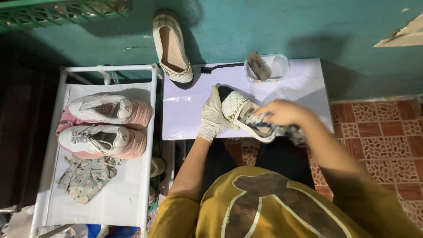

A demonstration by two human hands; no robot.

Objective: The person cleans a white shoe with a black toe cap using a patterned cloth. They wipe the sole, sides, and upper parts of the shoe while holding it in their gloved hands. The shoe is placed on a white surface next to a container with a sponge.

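**Shoe wipe-down at the white board**

While the rack [53,154] on the left takes up the most room, with two pink-and-white sneakers [108,125] and a floral cloth [83,178] on it, the action sits on the white board [304,86]. On it lies a quilted white flat [240,112] with a gold chain. Gloved left hand [212,117] grips its toe end. Bare right hand [284,112] is closed around a patterned rag [264,123] pressed into the shoe's opening. Its twin flat [172,48] rests off the board's top corner, beside a black brush [220,67] and a clear tub [269,67] holding a brown block.
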